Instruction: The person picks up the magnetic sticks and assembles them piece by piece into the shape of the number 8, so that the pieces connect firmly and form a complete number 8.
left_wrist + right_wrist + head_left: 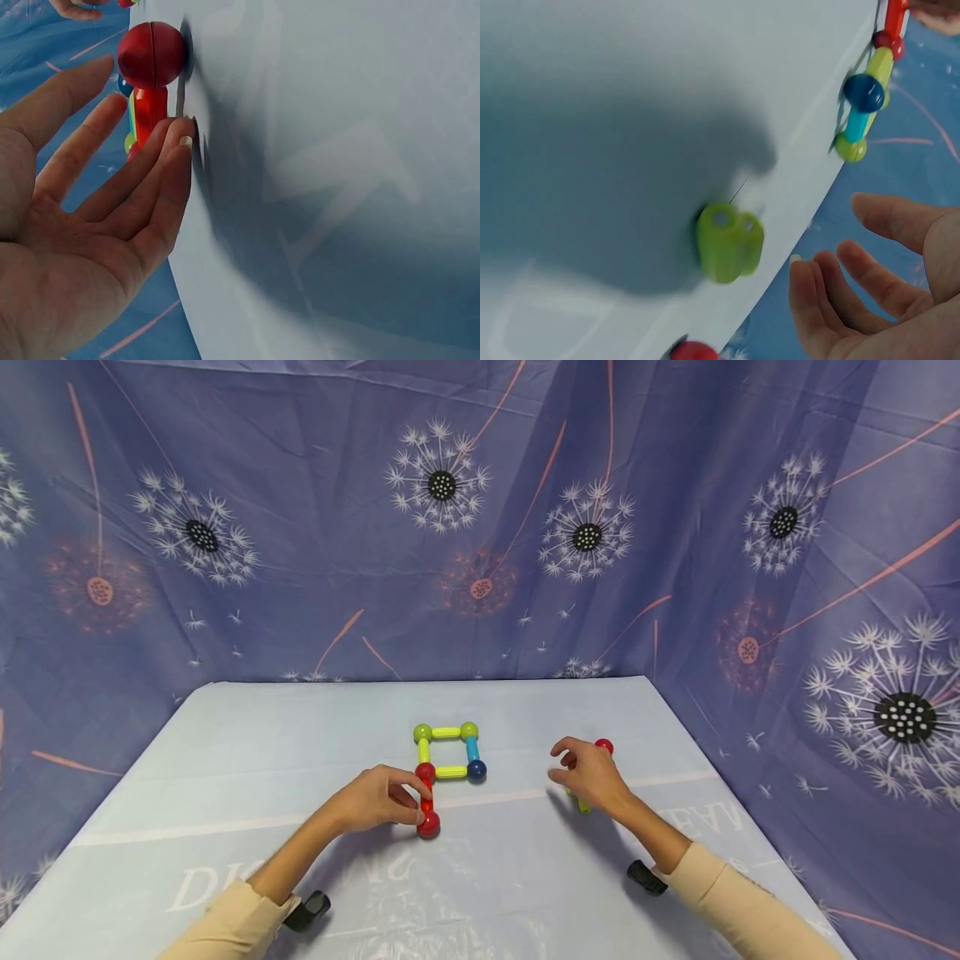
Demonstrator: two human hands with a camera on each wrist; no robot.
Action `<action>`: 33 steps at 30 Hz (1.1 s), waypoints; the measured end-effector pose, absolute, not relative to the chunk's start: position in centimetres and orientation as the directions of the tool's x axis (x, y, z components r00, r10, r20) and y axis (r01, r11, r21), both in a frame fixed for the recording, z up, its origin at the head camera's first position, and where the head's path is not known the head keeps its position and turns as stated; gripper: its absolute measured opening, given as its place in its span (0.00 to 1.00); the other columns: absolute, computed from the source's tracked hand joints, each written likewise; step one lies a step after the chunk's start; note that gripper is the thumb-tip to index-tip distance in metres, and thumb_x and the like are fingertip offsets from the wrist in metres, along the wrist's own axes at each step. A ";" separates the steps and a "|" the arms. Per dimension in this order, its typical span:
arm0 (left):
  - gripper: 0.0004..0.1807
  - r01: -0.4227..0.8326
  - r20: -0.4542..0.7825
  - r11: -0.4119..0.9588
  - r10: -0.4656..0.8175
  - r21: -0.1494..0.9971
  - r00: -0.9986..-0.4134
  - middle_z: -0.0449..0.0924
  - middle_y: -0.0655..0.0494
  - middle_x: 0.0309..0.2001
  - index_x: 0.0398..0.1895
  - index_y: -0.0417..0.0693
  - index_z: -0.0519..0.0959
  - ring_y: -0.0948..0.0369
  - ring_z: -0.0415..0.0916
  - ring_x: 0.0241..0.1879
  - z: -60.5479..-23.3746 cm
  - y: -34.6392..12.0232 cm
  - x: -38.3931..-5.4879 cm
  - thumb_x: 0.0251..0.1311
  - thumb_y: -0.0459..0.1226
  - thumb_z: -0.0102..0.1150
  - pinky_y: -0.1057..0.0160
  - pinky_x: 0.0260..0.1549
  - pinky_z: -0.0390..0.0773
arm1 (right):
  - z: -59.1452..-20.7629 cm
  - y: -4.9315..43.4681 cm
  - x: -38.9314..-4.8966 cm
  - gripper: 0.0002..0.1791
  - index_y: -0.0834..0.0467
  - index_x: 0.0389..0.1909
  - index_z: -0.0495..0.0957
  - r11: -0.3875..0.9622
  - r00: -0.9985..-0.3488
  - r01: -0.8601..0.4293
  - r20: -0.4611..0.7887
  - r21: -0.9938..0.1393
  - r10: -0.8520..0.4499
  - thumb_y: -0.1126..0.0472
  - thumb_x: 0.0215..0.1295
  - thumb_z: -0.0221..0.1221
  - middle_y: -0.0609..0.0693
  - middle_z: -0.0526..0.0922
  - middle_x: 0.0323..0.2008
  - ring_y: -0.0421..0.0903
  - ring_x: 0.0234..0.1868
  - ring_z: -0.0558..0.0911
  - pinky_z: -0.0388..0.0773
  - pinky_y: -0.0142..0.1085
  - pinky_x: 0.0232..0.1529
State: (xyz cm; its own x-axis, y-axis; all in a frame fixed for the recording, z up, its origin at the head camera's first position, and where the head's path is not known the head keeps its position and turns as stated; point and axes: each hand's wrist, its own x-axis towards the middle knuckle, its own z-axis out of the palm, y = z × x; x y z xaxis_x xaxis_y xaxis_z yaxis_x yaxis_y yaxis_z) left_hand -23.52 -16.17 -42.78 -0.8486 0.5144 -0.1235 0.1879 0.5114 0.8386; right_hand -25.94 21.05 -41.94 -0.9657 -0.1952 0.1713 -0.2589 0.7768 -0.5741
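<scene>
My left hand (375,799) is beside a red rod (152,112) with a red ball (428,825) at its near end. In the left wrist view its fingers are loosely bent and spread around the rod and ball, with no clear grip; whether a fingertip touches is hard to tell. The rod runs to another red ball (425,771), a corner of a small square of yellow-green rods (452,772), a light blue rod (472,749), two green balls (468,730) and a dark blue ball (476,770). My right hand (592,774), holding nothing, hovers by loose green rods (721,251).
A separate red ball (604,746) lies just beyond my right hand, partly hidden by it. The pale tablecloth (300,718) ends at a blue dandelion-print curtain (315,527) behind and at the right. Dark wrist devices (307,911) sit under both forearms.
</scene>
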 end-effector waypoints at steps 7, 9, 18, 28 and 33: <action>0.13 0.222 -0.103 0.503 0.539 0.835 -0.836 0.88 0.52 0.38 0.43 0.47 0.87 0.58 0.84 0.40 -42.8 -15.8 -23.2 0.55 0.38 0.75 0.60 0.36 0.78 | -42.5 22.5 -26.7 0.13 0.62 0.45 0.83 0.806 -0.969 -0.237 0.187 -0.543 -0.159 0.63 0.60 0.67 0.57 0.87 0.36 0.52 0.38 0.85 0.80 0.47 0.40; 0.12 0.220 -0.102 0.499 0.540 0.838 -0.835 0.88 0.52 0.38 0.42 0.47 0.87 0.58 0.84 0.41 -42.9 -15.8 -23.1 0.55 0.38 0.75 0.60 0.37 0.79 | -42.7 22.8 -26.8 0.12 0.63 0.44 0.83 0.812 -0.969 -0.236 0.193 -0.533 -0.154 0.64 0.60 0.67 0.57 0.87 0.35 0.53 0.38 0.85 0.80 0.48 0.39; 0.12 0.241 -0.093 0.509 0.545 0.826 -0.833 0.88 0.53 0.36 0.41 0.47 0.86 0.59 0.84 0.39 -43.2 -15.6 -23.0 0.53 0.36 0.75 0.62 0.38 0.80 | -43.2 23.3 -26.8 0.12 0.62 0.41 0.82 0.844 -0.978 -0.202 0.147 -0.497 -0.147 0.62 0.57 0.69 0.58 0.88 0.34 0.54 0.36 0.86 0.79 0.48 0.38; 0.11 0.222 -0.113 0.552 0.508 0.804 -0.854 0.87 0.56 0.36 0.38 0.49 0.85 0.60 0.82 0.38 -43.1 -15.2 -22.9 0.52 0.36 0.76 0.59 0.36 0.80 | -43.7 23.0 -26.7 0.11 0.60 0.39 0.81 0.838 -0.983 -0.180 0.107 -0.515 -0.146 0.64 0.57 0.71 0.56 0.88 0.33 0.49 0.34 0.85 0.79 0.40 0.32; 0.11 0.213 -0.118 0.553 0.503 0.806 -0.856 0.86 0.56 0.34 0.37 0.49 0.85 0.60 0.81 0.36 -43.1 -15.1 -22.9 0.51 0.35 0.77 0.59 0.34 0.78 | -43.9 22.9 -26.7 0.11 0.61 0.38 0.81 0.838 -0.984 -0.176 0.104 -0.517 -0.143 0.65 0.56 0.71 0.56 0.88 0.32 0.47 0.31 0.84 0.78 0.37 0.29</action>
State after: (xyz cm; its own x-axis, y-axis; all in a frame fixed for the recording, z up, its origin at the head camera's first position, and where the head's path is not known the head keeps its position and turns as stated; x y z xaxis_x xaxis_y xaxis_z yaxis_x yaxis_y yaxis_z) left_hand -22.92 -15.08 -43.15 -0.8563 0.5027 -0.1183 0.2132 0.5528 0.8056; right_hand -26.72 22.88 -43.91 -0.9843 -0.1426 0.1043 -0.1762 0.8379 -0.5166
